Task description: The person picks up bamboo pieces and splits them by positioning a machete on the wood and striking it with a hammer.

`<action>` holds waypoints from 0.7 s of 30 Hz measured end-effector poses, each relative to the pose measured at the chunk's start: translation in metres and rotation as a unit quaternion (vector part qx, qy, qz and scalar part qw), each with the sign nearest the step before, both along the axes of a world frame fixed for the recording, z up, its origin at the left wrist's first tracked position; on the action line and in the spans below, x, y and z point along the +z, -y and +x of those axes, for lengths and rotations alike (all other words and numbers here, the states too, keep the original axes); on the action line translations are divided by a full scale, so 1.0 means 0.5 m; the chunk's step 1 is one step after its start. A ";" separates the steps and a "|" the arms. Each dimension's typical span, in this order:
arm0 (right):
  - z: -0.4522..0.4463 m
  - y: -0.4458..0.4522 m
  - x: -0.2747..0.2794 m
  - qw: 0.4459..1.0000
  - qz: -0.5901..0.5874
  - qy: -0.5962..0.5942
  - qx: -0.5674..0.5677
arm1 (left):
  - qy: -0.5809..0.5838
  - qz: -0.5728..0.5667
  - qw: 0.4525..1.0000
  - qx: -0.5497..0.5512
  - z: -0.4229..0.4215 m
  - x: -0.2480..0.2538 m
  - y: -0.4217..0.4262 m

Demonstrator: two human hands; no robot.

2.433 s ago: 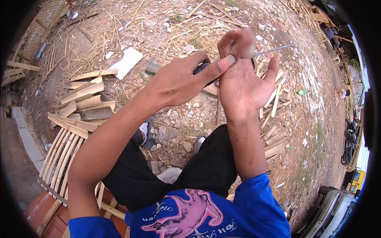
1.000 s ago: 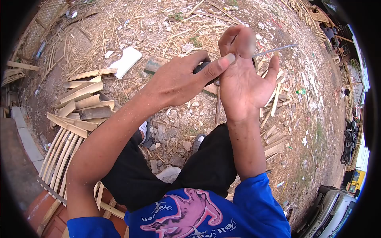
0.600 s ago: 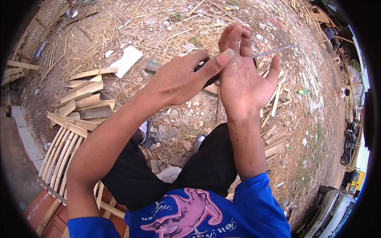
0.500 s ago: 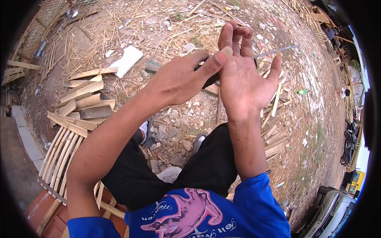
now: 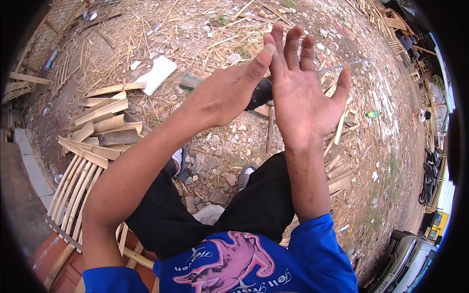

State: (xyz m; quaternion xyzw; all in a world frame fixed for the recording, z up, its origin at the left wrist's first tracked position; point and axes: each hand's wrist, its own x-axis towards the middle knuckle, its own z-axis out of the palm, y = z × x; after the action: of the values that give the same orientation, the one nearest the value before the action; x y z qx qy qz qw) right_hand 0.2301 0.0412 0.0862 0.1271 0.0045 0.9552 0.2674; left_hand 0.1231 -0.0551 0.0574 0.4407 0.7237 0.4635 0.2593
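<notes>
Find blade (image 5: 344, 65) slanting right behind spread, bare-palmed right hand (image 5: 303, 95), handle (image 5: 262, 94) nearer left hand (image 5: 222, 95); cannot tell left grip.

Bright daylight falls on stony brown ground (image 5: 409, 156), strewn with pale dry straw (image 5: 128, 68); a brown lattice fence (image 5: 57, 22) stands upper left, a silver-grey vehicle (image 5: 406, 258) sits lower right.
</notes>
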 end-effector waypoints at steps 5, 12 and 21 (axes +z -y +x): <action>0.007 -0.004 0.014 0.997 -0.069 0.034 0.023 | -0.013 -0.040 0.999 -0.014 -0.008 0.007 0.006; 0.016 -0.017 0.002 0.991 -0.116 -0.029 0.061 | 0.028 -0.091 0.995 -0.041 -0.005 0.039 0.010; 0.014 -0.018 0.003 0.992 -0.107 -0.027 0.059 | -0.006 -0.051 0.999 -0.017 0.001 0.015 0.007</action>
State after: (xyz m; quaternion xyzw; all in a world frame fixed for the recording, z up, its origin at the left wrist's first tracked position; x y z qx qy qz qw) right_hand 0.2373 0.0501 0.0879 0.1227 0.1213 0.9596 0.2224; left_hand 0.1234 -0.0585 0.0651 0.4423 0.7402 0.4188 0.2848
